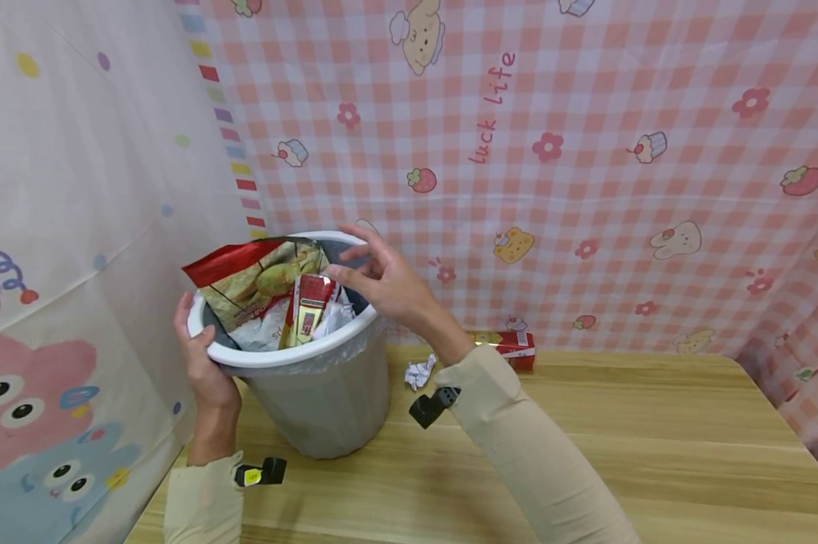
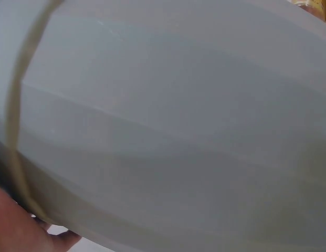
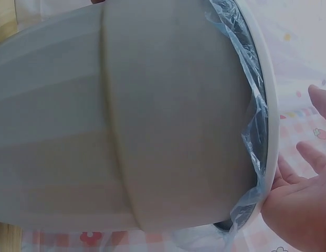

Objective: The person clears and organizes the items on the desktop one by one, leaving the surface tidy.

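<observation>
A grey trash bin (image 1: pixel 327 408) with a white rim (image 1: pixel 313 349) stands on the left part of the table. My left hand (image 1: pixel 208 368) grips the rim on its left side, thumb over the edge. On the opposite side, my right hand (image 1: pixel 395 287) rests at the rim with fingers loosely spread above the opening; the right wrist view shows its palm (image 3: pixel 294 212) against the rim. A chip bag (image 1: pixel 252 283), a red and gold carton (image 1: pixel 311 310) and crumpled white paper (image 1: pixel 337 317) fill the bin. Clear plastic liner (image 3: pixel 253 136) hangs over its edge.
Beside the bin lies a crumpled paper ball (image 1: pixel 420 372) on the wooden table (image 1: pixel 626 446). A red and yellow box (image 1: pixel 520 352) lies behind my right wrist, by the pink checked cloth (image 1: pixel 585 181). A white patterned cloth (image 1: pixel 96 196) hangs at the left.
</observation>
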The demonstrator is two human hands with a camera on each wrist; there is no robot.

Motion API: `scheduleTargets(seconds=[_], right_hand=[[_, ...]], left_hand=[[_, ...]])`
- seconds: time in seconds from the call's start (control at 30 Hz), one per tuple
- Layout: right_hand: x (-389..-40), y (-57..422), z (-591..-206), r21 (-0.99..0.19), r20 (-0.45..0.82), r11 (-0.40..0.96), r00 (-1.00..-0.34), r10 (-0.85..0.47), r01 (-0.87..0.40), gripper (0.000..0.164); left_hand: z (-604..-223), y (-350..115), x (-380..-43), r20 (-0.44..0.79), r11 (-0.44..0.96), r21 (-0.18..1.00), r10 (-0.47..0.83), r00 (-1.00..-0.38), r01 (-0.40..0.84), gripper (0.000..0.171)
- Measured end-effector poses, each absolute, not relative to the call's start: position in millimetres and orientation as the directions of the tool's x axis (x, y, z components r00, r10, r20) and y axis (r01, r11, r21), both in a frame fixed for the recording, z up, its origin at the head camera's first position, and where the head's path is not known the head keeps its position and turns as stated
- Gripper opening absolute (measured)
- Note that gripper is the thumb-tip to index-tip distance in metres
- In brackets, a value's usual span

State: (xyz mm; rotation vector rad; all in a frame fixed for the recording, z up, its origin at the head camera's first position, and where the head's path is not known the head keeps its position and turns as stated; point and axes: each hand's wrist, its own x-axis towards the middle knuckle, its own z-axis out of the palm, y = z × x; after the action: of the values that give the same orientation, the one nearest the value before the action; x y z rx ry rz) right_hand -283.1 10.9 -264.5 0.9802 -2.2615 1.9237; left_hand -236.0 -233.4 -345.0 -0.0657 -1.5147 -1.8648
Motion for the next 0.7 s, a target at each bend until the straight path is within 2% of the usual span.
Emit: scheduleTargets(seconds=[0.7], right_hand=[[-280.5,16.5,-268.3,-0.887,0.413,0.007,-0.799,-0.437,-0.462,0.053]], left_hand=[[-345.3,-232.8,-236.5,0.456,-0.056,0.831,-0.502,-0.735,0.554,0.062]])
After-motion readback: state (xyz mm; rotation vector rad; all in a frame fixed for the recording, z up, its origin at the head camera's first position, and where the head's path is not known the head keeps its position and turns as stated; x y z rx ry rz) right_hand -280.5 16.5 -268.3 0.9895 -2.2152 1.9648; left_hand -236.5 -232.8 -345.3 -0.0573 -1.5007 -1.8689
